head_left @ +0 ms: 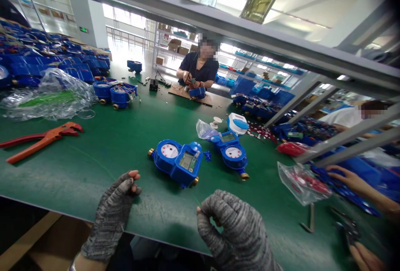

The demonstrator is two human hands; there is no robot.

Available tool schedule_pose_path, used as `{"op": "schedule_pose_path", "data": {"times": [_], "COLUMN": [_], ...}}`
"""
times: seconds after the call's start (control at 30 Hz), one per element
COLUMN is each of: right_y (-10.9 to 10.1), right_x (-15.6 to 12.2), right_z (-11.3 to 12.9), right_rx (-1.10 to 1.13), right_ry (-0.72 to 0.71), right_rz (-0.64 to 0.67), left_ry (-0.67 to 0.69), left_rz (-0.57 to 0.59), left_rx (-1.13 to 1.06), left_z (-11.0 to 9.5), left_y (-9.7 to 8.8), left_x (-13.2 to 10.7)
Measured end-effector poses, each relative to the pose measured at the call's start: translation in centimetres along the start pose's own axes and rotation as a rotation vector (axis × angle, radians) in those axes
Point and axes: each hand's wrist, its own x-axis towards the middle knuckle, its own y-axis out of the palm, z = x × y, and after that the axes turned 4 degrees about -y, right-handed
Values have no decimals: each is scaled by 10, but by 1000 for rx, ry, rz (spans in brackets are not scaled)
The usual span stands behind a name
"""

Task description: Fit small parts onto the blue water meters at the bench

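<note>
My left hand (114, 210), in a grey fingerless-style knit glove, is closed in front of the table's near edge. A thin green thread (100, 165) runs across the table up to its curled fingers. My right hand (234, 225), gloved alike, pinches thumb against forefinger, and a short bit of green thread shows at the tips. Beyond and between both hands lies a blue water meter (178, 160) with a round dial, a small display and brass ends; neither hand touches it. A second blue meter (233, 152) lies behind it to the right, beside a white-and-blue meter (237, 124).
Orange pipe cutters (45, 140) and clear plastic bags (50, 96) lie left. Several meters are piled far left. A co-worker (200, 67) sits opposite; another person's hand (353, 181) is at right near a bag of red parts (308, 181). A metal shelf beam (200, 11) crosses overhead.
</note>
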Motion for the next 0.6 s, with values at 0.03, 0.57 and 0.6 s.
{"op": "schedule_pose_path", "data": {"times": [0.03, 0.57, 0.6], "right_y": [0, 3, 3], "right_x": [0, 2, 2], "right_z": [1, 3, 3], "right_rx": [-3, -22, -19], "right_ry": [-8, -8, -3], "right_rz": [-6, 55, 60], "left_ry": [3, 3, 4], "left_rz": [-1, -18, -21], "left_rx": [-2, -26, -28], "left_z": [0, -1, -1], "left_y": [0, -9, -9], "left_x": [0, 1, 2]}}
